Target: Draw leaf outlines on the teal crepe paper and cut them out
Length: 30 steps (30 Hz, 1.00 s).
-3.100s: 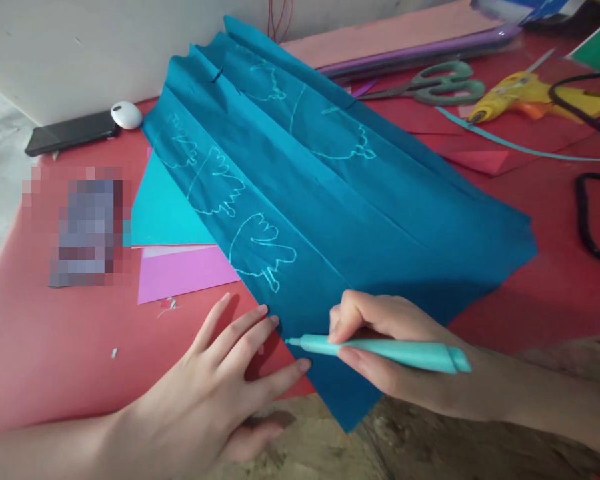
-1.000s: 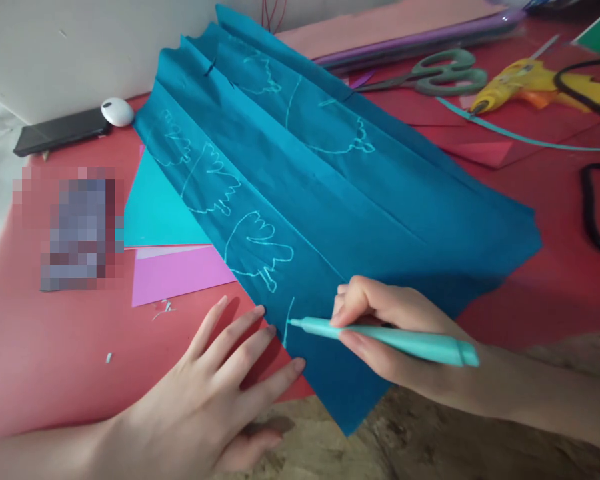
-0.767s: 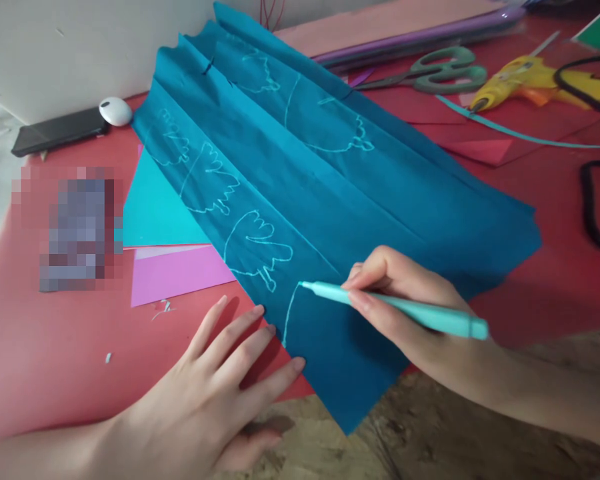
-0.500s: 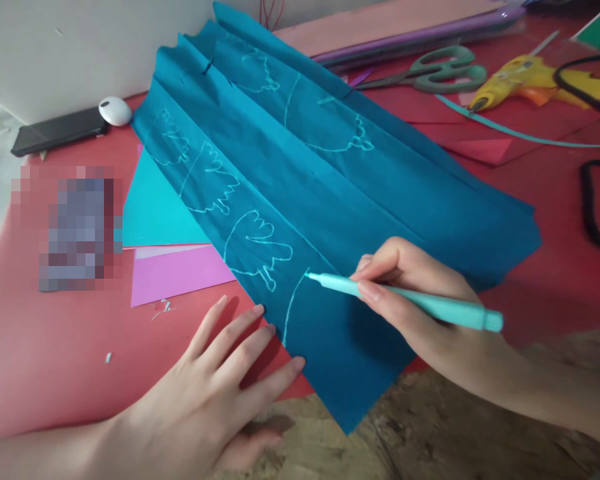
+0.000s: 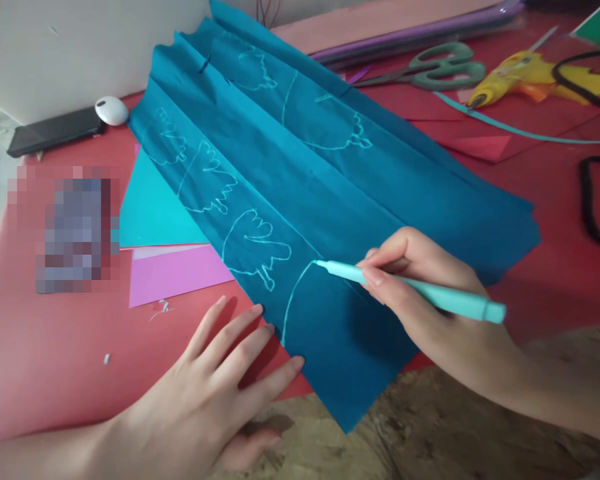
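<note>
The right hand [image 5: 423, 283] held the green pen [image 5: 463, 303] tight; the curved line [image 5: 291, 300] had grown, starting another shape; the left hand [image 5: 225, 377], fingers apart, touched the blue paper [image 5: 330, 207] on the red table [image 5: 55, 360].

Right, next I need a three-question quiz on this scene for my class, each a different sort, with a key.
1. Multiple choice: the pen in the right hand is: A red, B pale turquoise, C black.
2. True or false: in this view, the glue gun lies farther right than the scissors.
3. Fill in: the left hand touches the blue sheet with its fingertips at its ____.

Key: 1 B; 2 true; 3 edge.
</note>
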Motion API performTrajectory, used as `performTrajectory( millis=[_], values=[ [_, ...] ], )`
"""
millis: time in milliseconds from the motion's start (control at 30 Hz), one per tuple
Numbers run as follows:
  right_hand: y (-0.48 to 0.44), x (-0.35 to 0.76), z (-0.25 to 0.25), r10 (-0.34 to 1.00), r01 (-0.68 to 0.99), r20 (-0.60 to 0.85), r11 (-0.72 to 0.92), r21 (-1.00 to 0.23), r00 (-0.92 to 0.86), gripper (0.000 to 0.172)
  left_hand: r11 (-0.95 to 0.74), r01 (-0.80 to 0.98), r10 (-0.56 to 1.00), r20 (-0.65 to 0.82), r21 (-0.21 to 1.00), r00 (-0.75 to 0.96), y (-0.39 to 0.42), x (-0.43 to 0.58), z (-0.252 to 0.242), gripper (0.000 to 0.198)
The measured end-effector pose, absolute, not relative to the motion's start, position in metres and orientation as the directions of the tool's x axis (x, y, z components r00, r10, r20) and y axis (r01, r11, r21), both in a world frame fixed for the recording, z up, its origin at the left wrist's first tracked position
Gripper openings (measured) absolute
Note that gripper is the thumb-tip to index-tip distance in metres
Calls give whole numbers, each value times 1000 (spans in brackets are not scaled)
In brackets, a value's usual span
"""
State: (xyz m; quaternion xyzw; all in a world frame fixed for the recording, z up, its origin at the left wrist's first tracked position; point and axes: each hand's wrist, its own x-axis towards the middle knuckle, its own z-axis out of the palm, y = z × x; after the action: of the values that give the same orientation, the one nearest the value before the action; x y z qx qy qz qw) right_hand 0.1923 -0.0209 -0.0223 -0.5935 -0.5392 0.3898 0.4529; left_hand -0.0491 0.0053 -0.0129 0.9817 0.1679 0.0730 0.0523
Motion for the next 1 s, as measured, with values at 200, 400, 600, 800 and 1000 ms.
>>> performTrajectory(
  millis=[200, 400, 600, 800, 1000],
  values=[
    [-23, 194, -23, 989, 321, 74, 30, -947, 126, 16, -938, 322, 337, 117, 130, 934, 7, -49, -12, 43],
    [-28, 196, -25, 989, 336, 103, 61, -940, 108, 15, -930, 328, 346, 95, 166, 933, 7, -51, -14, 44],
    [-29, 196, -24, 990, 322, 83, 43, -946, 114, 15, -933, 322, 340, 98, 162, 935, 7, -49, -13, 43],
    [-27, 196, -24, 992, 364, 104, 69, -929, 77, 15, -931, 323, 343, 108, 168, 933, 7, -47, -12, 42],
    [-27, 198, -26, 978, 377, 190, 145, -915, 83, 15, -934, 316, 333, 92, 164, 938, 7, -48, -13, 42]
  ],
)
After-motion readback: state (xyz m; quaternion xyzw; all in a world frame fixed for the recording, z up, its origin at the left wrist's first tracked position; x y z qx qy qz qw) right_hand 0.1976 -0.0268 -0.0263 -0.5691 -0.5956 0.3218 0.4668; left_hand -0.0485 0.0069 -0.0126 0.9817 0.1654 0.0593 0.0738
